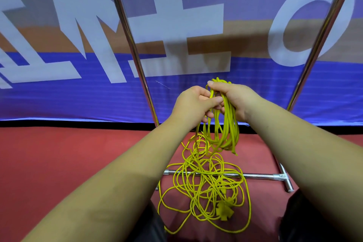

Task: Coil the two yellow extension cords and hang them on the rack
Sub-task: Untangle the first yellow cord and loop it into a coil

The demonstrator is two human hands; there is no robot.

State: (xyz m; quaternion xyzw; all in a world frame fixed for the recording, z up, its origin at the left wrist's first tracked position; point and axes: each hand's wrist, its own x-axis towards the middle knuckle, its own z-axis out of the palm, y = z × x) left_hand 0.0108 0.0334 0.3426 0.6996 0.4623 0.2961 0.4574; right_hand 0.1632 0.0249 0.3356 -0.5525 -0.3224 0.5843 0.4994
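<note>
I see a coil (224,124) of yellow cord hanging in several loops from my right hand (235,98). That hand is closed round the top of the bunch, and the loops poke out above the knuckles. My left hand (193,104) is just beside it, nearly touching. Its fingers are curled and the thumb is laid across towards the coil, pinching a strand (198,131) that drops from under the palm. Both hands are raised in front of me, well above the floor (59,163).

The strand runs down into a loose tangle (204,186) of the same yellow cord, spread on the red floor directly below the hands. A yellow plug (224,211) lies in the near part of the tangle. I cannot tell whether the heap is one cord or two.

The tangle lies across the low bar (259,176) of the metal rack, which crosses the floor from left to right and ends in a T-joint on the right. Two shiny poles rise from the rack, the left pole (135,45) just behind my left hand and the right pole (324,35) well off to the side. The hands and coil sit between the two poles.

Behind the rack hangs a blue banner (255,88) with big white letters and an orange band. Dark trousers (314,220) show at the bottom edge.
</note>
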